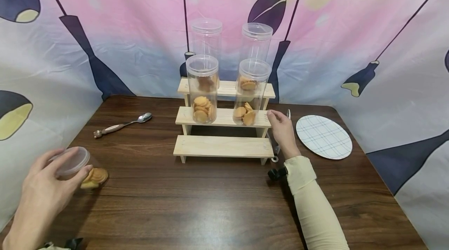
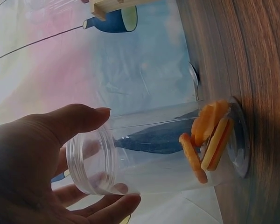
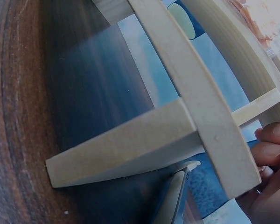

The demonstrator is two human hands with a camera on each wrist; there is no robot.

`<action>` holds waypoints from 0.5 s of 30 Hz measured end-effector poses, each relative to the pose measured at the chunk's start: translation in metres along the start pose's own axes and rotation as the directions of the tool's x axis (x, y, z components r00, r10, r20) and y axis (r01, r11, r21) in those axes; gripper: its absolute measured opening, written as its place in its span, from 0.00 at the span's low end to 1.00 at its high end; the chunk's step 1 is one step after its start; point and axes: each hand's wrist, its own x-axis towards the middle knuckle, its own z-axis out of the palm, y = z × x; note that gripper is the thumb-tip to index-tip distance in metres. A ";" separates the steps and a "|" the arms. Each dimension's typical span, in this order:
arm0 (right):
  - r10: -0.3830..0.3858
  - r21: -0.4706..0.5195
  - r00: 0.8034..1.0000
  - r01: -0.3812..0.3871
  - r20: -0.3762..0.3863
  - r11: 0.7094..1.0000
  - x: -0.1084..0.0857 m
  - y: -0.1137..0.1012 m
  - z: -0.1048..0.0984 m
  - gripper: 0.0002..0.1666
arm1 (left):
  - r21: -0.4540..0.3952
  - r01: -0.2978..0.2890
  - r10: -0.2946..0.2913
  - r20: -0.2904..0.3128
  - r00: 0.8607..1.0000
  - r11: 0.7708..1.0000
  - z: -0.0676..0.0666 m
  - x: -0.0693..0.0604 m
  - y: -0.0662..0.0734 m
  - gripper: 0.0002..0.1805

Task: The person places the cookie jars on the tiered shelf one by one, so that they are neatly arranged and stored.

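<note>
At the left of the table my left hand point(image 1: 47, 185) grips a clear lidded jar point(image 1: 71, 161) round its top. The left wrist view shows the thumb on one side of the jar point(image 2: 154, 154) and fingers on the other, with several biscuits point(image 2: 207, 140) at the bottom. The jar's base is at or just above the tabletop; I cannot tell which. My right hand point(image 1: 283, 133) has curled fingertips at the right end of the middle step of a three-step wooden stand point(image 1: 224, 146). In the right wrist view, its fingers point(image 3: 270, 154) are partly cut off beside the board's end.
Two biscuit jars point(image 1: 202, 86) point(image 1: 253, 90) stand on the middle step, two more point(image 1: 207, 39) point(image 1: 257, 41) on the top step. A spoon point(image 1: 122, 126) lies at left. A white plate point(image 1: 324, 137) with blue lines is right; a partly hidden utensil point(image 1: 275, 159) lies beside the stand.
</note>
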 end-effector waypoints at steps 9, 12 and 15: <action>-0.007 0.003 1.000 0.007 0.000 1.000 0.000 0.001 0.000 0.37 | 0.054 0.059 -0.062 0.051 0.997 0.997 -0.001 0.002 0.003 0.28; -0.016 0.001 1.000 0.016 -0.006 1.000 0.000 0.002 0.000 0.36 | 0.053 0.068 -0.071 0.055 0.996 0.996 -0.001 0.003 0.004 0.28; -0.020 -0.003 1.000 0.020 -0.011 1.000 0.000 0.002 0.000 0.36 | 0.050 0.058 -0.061 0.059 0.996 0.997 -0.001 0.004 0.005 0.29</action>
